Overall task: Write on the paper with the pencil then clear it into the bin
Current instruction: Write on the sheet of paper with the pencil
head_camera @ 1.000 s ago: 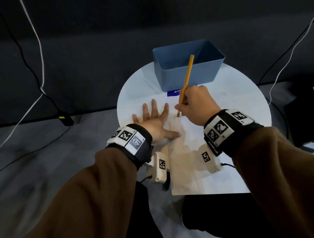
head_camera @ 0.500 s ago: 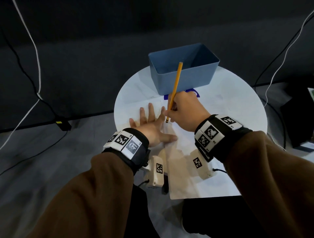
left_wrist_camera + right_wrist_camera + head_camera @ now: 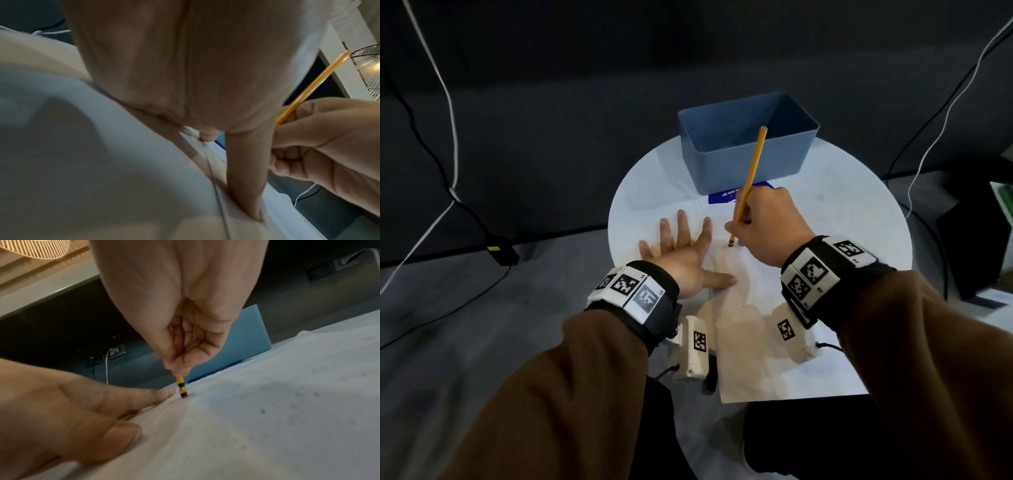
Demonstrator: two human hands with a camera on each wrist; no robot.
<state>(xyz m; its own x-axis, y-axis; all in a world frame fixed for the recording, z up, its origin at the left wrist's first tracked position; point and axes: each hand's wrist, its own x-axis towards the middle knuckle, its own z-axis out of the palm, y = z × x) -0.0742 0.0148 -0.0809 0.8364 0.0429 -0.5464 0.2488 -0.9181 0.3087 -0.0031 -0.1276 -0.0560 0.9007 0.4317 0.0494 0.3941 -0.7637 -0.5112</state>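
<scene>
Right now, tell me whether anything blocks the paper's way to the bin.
Nothing stands between them: the paper reaches almost to the bin. But the left hand presses it flat, and the right hand holds the pencil end-down on it.

Bin [image 3: 748, 161] behind paper [image 3: 763, 274] on table [image 3: 859, 212]

My head view looks steeply down from above onto the round table [image 3: 859, 212]. My left wrist view sits very close under the left hand [image 3: 185, 73], facing along its fingers. My right wrist view, equally close, faces far along the right hand [image 3: 180, 305]. All three share the pencil [image 3: 748, 185].
</scene>
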